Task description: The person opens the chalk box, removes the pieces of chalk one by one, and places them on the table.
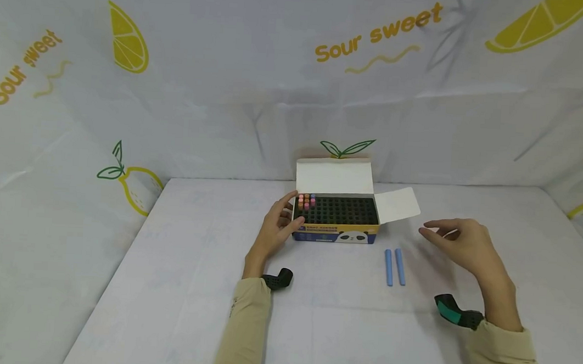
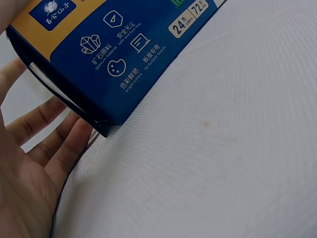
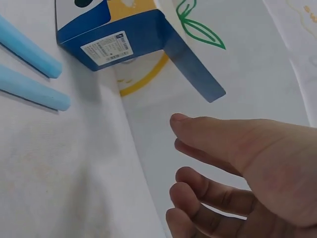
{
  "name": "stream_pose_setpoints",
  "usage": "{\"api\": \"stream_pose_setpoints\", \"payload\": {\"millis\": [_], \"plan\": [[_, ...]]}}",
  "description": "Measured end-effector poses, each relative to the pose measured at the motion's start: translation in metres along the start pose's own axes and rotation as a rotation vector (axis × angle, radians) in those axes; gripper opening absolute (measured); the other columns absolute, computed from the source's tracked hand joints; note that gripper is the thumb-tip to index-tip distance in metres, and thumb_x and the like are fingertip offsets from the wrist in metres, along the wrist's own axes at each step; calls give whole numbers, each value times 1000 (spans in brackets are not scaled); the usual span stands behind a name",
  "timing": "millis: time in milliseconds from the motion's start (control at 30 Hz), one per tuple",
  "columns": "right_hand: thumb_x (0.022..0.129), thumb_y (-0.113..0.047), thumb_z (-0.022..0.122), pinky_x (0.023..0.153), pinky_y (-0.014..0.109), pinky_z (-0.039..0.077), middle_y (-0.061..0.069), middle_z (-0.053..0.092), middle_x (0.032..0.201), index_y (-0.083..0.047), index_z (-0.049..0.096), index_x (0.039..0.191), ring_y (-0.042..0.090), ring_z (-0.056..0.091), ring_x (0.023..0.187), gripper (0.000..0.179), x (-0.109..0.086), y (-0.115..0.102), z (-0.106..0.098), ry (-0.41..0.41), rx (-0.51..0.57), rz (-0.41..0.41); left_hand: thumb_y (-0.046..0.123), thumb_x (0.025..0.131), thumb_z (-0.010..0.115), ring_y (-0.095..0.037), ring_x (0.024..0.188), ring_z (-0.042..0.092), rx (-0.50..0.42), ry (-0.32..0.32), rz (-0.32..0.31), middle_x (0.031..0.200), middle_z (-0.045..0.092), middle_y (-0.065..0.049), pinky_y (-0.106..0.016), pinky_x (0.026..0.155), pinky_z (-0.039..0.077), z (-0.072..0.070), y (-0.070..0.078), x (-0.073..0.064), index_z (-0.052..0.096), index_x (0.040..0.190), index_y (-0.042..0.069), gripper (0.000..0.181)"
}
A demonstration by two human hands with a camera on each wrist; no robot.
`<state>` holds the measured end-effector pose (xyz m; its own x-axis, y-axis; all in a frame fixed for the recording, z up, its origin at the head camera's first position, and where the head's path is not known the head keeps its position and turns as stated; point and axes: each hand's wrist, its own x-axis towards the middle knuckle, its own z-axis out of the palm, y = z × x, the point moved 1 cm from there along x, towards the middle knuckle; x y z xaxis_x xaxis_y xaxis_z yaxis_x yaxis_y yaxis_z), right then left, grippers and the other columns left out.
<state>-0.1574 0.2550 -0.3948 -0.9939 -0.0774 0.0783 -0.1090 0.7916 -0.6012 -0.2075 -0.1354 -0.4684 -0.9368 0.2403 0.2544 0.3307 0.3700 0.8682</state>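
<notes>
At the white table's (image 1: 323,337) far side, I see the open blue-and-yellow cardboard box (image 1: 335,232), coloured chalk sticks (image 1: 307,201) standing in its far-left holes. The left hand (image 1: 273,222) grips its left end, thumb near, forefinger far. Right of two light-blue sticks (image 1: 388,267) lying near the box, the right hand (image 1: 466,246) hovers, fingertips narrowly apart, holding nothing.
</notes>
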Motion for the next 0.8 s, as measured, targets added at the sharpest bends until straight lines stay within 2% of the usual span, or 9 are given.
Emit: {"api": "stream_pose_setpoints", "payload": {"millis": [167, 233, 333, 400, 467, 667, 800], "plan": [[93, -25, 75, 59, 21, 48, 27, 74, 101, 0, 77, 114, -9, 58, 75, 33, -3, -5, -1, 97, 64, -29, 42, 97, 63, -23, 101, 56, 0, 3, -4, 130, 53, -16, -40, 91, 52, -1, -1, 0, 37, 158, 32, 67], [93, -24, 76, 57, 19, 47, 22, 76, 96, 0, 77, 114, -16, 54, 72, 32, -3, -9, -2, 146, 87, -47, 39, 97, 63, -23, 101, 56, 1, 3, -3, 129, 53, -16, -40, 91, 52, -1, -2, 0, 37, 159, 32, 67], [92, -23, 77, 56, 17, 46, -4, 75, 83, -1, 78, 114, -18, 53, 69, 31, -3, -19, -4, 221, 133, -71, 37, 97, 63, -24, 100, 56, 6, 7, -5, 129, 53, -16, -41, 90, 52, -1, -3, 1, 37, 159, 32, 67], [90, -23, 79, 56, 15, 44, -22, 67, 77, -3, 78, 113, -16, 54, 67, 30, -1, -28, -4, 266, 163, -77, 37, 97, 63, -24, 100, 56, 7, 12, -7, 129, 53, -16, -40, 90, 52, -1, -3, 1, 37, 158, 33, 67], [89, -22, 79, 57, 12, 44, -31, 58, 72, -4, 79, 113, -15, 55, 66, 30, 0, -37, -3, 302, 191, -84, 39, 97, 63, -24, 100, 56, 5, 14, -9, 129, 53, -15, -39, 90, 51, -1, -4, 2, 37, 158, 34, 67], [88, -18, 81, 59, 10, 44, -25, 58, 70, -2, 78, 113, -10, 56, 67, 30, 7, -62, 4, 328, 255, -118, 47, 98, 62, -21, 100, 56, -8, 6, 4, 129, 53, -15, -36, 89, 51, 1, -5, 3, 37, 158, 33, 67], [88, -15, 81, 57, 12, 45, -12, 62, 72, -1, 78, 113, -8, 56, 67, 29, 14, -79, 14, 308, 266, -168, 44, 97, 63, -22, 99, 56, -3, 7, -1, 130, 53, -15, -38, 89, 52, 2, -5, 2, 37, 158, 34, 67]]}}
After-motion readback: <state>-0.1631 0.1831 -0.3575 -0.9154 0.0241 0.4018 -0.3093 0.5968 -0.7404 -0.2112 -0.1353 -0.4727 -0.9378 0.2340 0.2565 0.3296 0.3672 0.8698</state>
